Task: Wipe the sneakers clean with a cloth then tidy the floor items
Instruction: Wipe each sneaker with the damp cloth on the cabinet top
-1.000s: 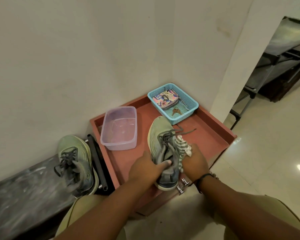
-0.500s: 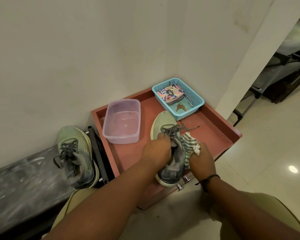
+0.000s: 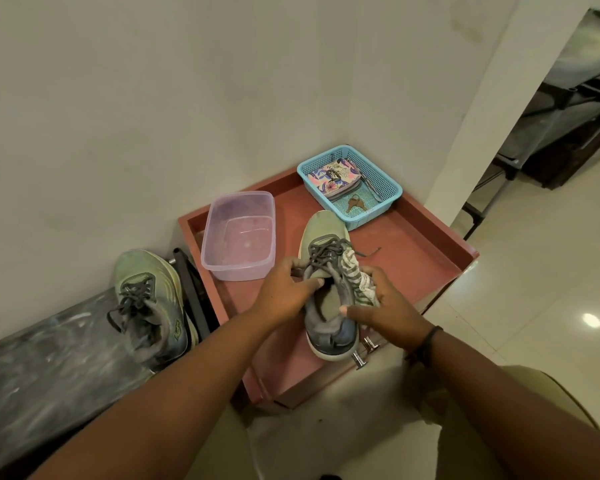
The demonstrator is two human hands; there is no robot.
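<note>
A green and grey sneaker [image 3: 321, 233] lies on the red tray-like tabletop [image 3: 420, 251], toe toward the wall. My left hand [image 3: 284, 296] grips the sneaker's tongue and collar from the left, thumb at the opening. My right hand [image 3: 385, 306] holds a striped grey and white cloth [image 3: 355, 278] bunched against the sneaker's right side near the laces. The second sneaker [image 3: 146, 299] sits apart on a dark ledge to the left, laces loose.
A clear purple plastic tub [image 3: 239, 233] stands left of the held sneaker. A blue mesh basket [image 3: 383, 183] at the back holds a patterned pouch and keys. Walls close off the back; a dark rack [image 3: 551, 133] stands right, beside pale floor tiles.
My left hand slid back from the laces to the tongue and collar. My right hand with the cloth moved up along the sneaker's right side. The camera shifted slightly.
</note>
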